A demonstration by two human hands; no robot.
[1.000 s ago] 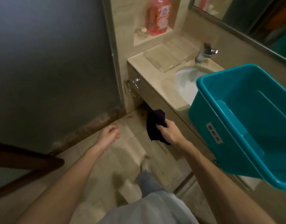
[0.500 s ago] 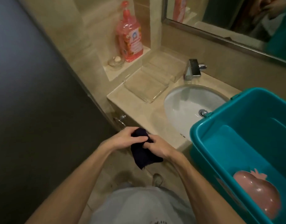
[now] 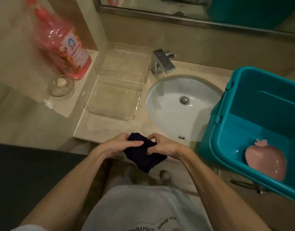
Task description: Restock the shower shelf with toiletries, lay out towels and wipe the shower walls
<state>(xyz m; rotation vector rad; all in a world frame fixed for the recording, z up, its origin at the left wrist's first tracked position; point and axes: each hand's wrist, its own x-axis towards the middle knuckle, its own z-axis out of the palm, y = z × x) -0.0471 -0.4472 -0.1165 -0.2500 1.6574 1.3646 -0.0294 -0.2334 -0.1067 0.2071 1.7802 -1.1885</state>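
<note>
Both hands, left hand (image 3: 121, 144) and right hand (image 3: 163, 145), gripped a dark, soft, crumpled cloth (image 3: 143, 155) just off the worktop's (image 3: 110, 127) front edge.

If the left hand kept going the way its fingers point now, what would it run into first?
The left hand points right, across the dark navy cloth it grips; next in line is the right hand, holding the same cloth. Depth looks about equal.

Dim, warm light with a greenish cast. The pink bottle (image 3: 60, 45) at upper left smears with motion blur. Wide-angle distortion bends the edges.
</note>
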